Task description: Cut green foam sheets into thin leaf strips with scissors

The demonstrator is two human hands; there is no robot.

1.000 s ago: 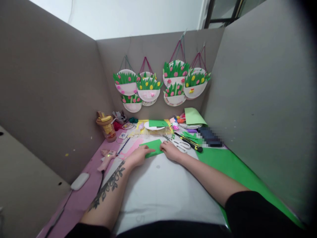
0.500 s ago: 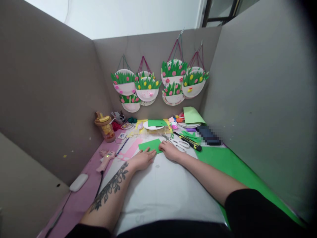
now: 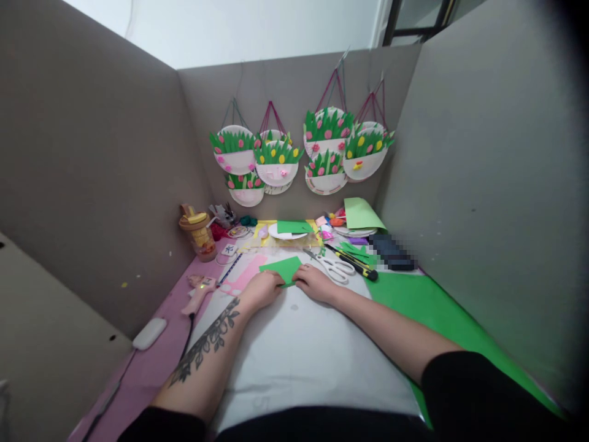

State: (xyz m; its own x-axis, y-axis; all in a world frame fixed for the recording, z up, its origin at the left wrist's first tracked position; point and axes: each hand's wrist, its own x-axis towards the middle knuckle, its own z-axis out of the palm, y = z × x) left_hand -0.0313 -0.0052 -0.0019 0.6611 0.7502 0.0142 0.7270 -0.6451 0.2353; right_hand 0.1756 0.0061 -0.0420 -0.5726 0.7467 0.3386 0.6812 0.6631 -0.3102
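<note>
A small green paper sheet (image 3: 281,267) lies on the white sheet covering the desk, in the middle of the head view. My left hand (image 3: 263,290) has its fingers curled onto the paper's near edge. At the paper's near right corner, my right hand (image 3: 315,283) pinches it between thumb and fingers. The fingertips of both hands are partly hidden. White-handled scissors (image 3: 338,270) lie open just beyond my right hand, with a yellow-and-black utility knife (image 3: 356,265) alongside. A pink paper sheet (image 3: 246,274) is left of the green one.
Paper-plate baskets (image 3: 277,170) with paper grass and flowers hang on the back partition. A pink glue gun (image 3: 200,294) and a lidded drink cup (image 3: 200,236) stand left. A phone (image 3: 392,252), green strips (image 3: 354,252) and a large green sheet (image 3: 427,319) are right.
My left hand's fingers, laid flat across the green paper before, have drawn back and curled at its near edge. My right hand stays at the paper's right side.
</note>
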